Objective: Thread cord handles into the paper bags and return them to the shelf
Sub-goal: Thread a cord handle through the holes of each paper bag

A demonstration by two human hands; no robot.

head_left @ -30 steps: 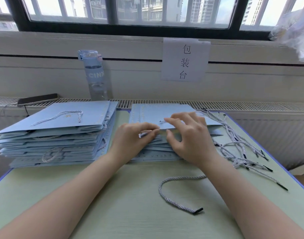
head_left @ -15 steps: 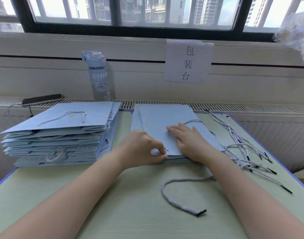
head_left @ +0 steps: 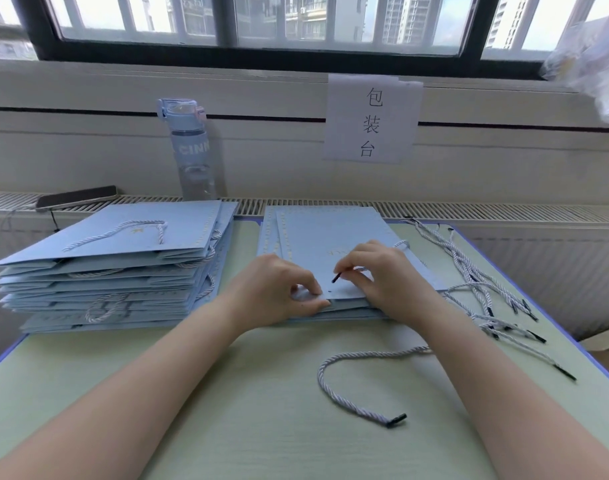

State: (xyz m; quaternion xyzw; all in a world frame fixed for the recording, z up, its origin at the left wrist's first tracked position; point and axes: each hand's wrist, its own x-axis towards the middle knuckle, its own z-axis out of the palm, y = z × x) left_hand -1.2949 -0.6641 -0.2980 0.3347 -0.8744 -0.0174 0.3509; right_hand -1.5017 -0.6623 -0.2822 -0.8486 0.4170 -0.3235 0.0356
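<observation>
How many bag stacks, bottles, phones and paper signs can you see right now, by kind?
Bag stacks: 2
Water bottle: 1
Phone: 1
Paper sign: 1
Total: 5

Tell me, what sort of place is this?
Likely a packing workbench beside a window: the wall sign reads 包装台 (packing table), flat blue paper bags are stacked on the green table, and loose cord handles lie to the right.
</observation>
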